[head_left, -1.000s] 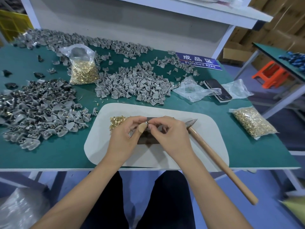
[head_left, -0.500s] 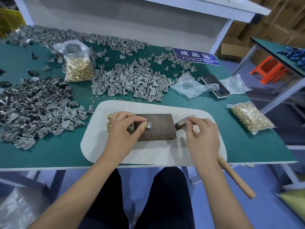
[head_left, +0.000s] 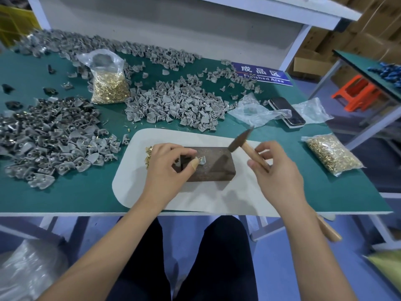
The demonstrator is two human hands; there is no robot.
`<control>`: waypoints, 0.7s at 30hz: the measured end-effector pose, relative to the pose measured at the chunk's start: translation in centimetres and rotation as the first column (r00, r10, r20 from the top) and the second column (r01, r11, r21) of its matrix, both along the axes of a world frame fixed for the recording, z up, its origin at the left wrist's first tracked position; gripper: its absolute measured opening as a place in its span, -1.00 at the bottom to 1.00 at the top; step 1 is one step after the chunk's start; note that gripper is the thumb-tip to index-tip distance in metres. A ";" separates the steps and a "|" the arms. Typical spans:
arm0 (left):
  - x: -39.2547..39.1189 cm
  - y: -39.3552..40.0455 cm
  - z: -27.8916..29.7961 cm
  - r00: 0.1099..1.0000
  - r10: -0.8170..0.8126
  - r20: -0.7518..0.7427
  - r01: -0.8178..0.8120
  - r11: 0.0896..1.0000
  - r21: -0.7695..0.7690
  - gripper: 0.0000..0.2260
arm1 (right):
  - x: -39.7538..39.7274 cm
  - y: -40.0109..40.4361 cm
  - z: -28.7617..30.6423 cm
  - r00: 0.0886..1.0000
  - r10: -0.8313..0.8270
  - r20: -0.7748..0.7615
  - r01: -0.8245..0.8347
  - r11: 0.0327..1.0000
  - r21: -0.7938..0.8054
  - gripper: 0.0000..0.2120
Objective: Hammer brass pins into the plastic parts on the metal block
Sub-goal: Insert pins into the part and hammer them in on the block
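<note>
1. Metal block (head_left: pixel 213 165) sits mid white mat (head_left: pixel 217 198); everything else is placed off it.
2. L hand (head_left: pixel 168 168) on the block's left end, thumb + forefinger pinching a small grey plastic part (head_left: pixel 200 160) flat to the top face. Pin in it? Too small to tell.
3. R hand (head_left: pixel 276 170) just right of the block, fingers curled round the wooden handle of the hammer (head_left: pixel 240 141), gripped close to the head. Head hangs above the block's right-rear corner, clear of the part, shadow on the block top.
4. Looks like a strike abt to come; this part's not driven yet, I'd say.
5. Loose brass pins (head_left: pixel 148 153) peek out just left of the block, mostly hidden behind the L hand.
6. Progress: big pile of parts (head_left: pixel 50 146) far left of the block shows brass glints, prob finished ones. Plain grey pile (head_left: pixel 175 105) behind the block looks undone.
7. Pin bag (head_left: pixel 108 85) back-left of the block, second bag (head_left: pixel 332 154) right of it, both pretty full. Lots left.
</note>
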State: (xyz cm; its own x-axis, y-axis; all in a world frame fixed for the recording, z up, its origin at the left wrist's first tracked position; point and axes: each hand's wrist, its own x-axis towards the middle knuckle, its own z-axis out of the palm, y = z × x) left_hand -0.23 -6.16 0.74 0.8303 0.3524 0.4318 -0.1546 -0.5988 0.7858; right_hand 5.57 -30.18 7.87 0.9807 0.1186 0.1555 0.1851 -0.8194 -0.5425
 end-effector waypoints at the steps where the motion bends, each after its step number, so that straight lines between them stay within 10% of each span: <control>1: 0.0 0.1 0.0 1.000 0.005 0.003 -0.005 1.000 -0.001 -0.86 | -0.3 0.7 0.4 0.999 0.047 -0.025 -0.046 0.998 0.030 -0.78; 12: 0.0 0.3 -0.4 0.999 -0.003 0.046 0.002 1.000 0.027 -0.89 | -2.7 5.7 2.0 0.952 0.248 0.182 -0.173 0.921 -0.350 -0.60; 21: 0.5 0.5 -0.8 0.999 -0.022 0.028 0.023 1.000 -0.021 -0.91 | -3.1 6.0 3.3 0.882 0.314 0.351 -0.178 0.912 -0.369 -0.71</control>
